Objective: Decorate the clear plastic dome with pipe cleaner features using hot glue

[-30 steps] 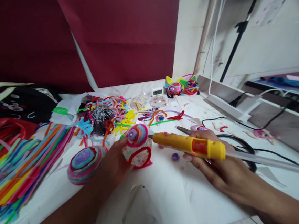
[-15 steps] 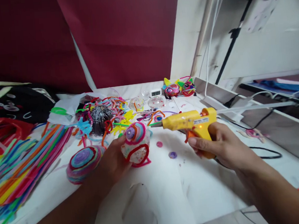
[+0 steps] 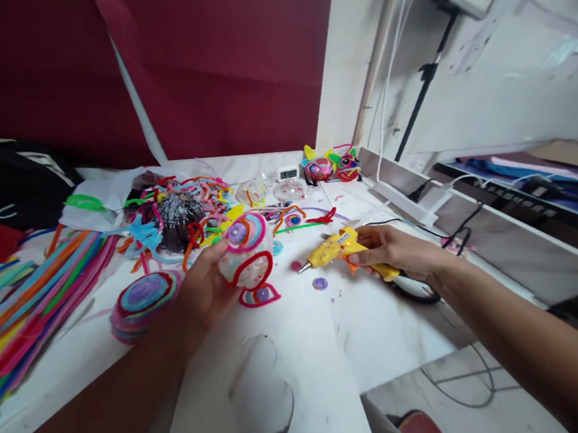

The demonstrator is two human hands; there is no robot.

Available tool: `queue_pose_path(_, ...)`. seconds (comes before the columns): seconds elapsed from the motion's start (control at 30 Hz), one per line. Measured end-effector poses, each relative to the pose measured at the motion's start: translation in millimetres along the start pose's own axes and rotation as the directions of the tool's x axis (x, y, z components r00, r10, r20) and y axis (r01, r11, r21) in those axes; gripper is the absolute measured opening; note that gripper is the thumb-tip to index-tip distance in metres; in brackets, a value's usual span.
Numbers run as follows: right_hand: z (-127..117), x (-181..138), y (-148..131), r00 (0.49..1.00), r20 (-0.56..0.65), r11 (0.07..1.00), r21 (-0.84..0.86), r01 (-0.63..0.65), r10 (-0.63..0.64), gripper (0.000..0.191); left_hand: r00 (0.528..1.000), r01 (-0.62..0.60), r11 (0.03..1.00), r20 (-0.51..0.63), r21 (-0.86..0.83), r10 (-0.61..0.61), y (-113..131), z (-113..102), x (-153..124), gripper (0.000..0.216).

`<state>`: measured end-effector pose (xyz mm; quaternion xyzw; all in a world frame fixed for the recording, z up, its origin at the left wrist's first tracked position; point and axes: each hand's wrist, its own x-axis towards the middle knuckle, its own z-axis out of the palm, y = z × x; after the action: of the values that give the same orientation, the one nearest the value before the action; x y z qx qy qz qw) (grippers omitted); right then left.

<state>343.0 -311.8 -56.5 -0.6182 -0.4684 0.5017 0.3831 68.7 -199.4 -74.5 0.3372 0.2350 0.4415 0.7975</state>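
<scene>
My left hand is closed around a small ball-shaped craft piece covered in coiled pipe cleaners, with a red loop on its front. It is lifted a little above the white table. A red pipe-cleaner loop with a purple bead lies just below it. My right hand grips a yellow hot glue gun low over the table, its nozzle pointing left toward a small purple disc.
A flat coiled pipe-cleaner disc lies left of my hand. Bundles of coloured pipe cleaners fill the left side, with a tangled pile behind. Finished craft figures, a small clock and a power strip stand farther back. Black cable loops at right.
My right hand has lowered the glue gun from near the craft piece down to the table on the right. My left hand has raised the craft piece slightly.
</scene>
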Motion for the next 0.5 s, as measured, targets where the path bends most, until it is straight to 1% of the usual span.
queue_pose_path(0.1,1.5,6.4,8.6,1.000,0.004,0.999,-0.032,-0.012,0.012,0.051,0.999,0.025,1.000,0.025,-0.002,-0.025,-1.0,0.2,-0.5,0.017)
queue_pose_path(0.2,5.2,13.5,17.0,0.999,0.030,0.996,-0.085,-0.014,0.016,0.049,0.998,0.038,0.999,0.040,-0.011,-0.038,-3.4,-1.4,-0.6,0.015)
queue_pose_path(0.27,7.4,16.0,19.4,1.000,0.007,0.977,-0.214,-0.007,0.009,0.046,0.999,0.030,0.999,0.023,-0.019,-0.030,-5.2,-3.0,-0.2,0.015)
queue_pose_path(0.3,8.4,16.0,18.9,0.999,-0.027,0.945,-0.328,0.011,-0.021,0.043,0.999,0.028,0.999,0.019,-0.022,-0.027,-5.9,-3.8,-0.1,0.016)
queue_pose_path(0.33,9.6,15.0,16.9,0.994,-0.079,0.886,-0.462,0.033,-0.078,0.042,0.999,0.032,0.999,0.021,-0.022,-0.031,-6.5,-4.3,0.0,0.016)
queue_pose_path(0.37,11.3,13.0,13.4,0.978,-0.130,0.804,-0.592,0.053,-0.161,0.040,0.999,0.039,0.999,0.027,-0.019,-0.039,-7.0,-4.5,-0.1,0.015)
queue_pose_path(0.4,13.9,10.2,8.4,0.952,-0.170,0.720,-0.691,0.069,-0.254,0.040,0.998,0.050,0.999,0.033,-0.013,-0.050,-7.3,-4.3,-0.3,0.014)
queue_pose_path(0.43,17.5,6.9,2.3,0.922,-0.197,0.663,-0.744,0.082,-0.334,0.041,0.998,0.059,0.998,0.035,-0.006,-0.059,-7.7,-3.9,-0.7,0.013)
queue_pose_path(0.47,22.3,3.6,-4.8,0.904,-0.204,0.662,-0.741,0.108,-0.375,0.044,0.997,0.065,0.998,0.034,-0.002,-0.065,-8.0,-3.1,-1.2,0.011)
queue_pose_path(0.5,28.3,0.8,-12.3,0.908,-0.192,0.713,-0.686,0.147,-0.372,0.046,0.997,0.065,0.998,0.032,-0.001,-0.065,-8.3,-2.2,-1.8,0.011)
